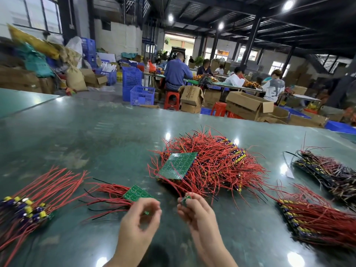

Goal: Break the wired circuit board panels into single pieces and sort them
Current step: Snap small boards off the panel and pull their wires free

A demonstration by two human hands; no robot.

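Observation:
My left hand [139, 218] grips the near end of a small green board strip [136, 193] whose red wires trail off to the left. My right hand [194, 211] pinches a single small green board piece [185, 199] with red wires running up from it. Just beyond my hands a big heap of wired panels [212, 164] lies on the table, topped by a square green panel [177, 165] turned solder side up. A pile of separated pieces [28, 207] with yellow and blue capacitors lies at the left.
Two more stacks of wired boards lie at the right, a red-wired stack [312, 222] and a darker stack [327, 170]. The glossy green table [86, 135] stretches far ahead. Beyond it are seated workers, blue crates [141, 95] and cardboard boxes [248, 105].

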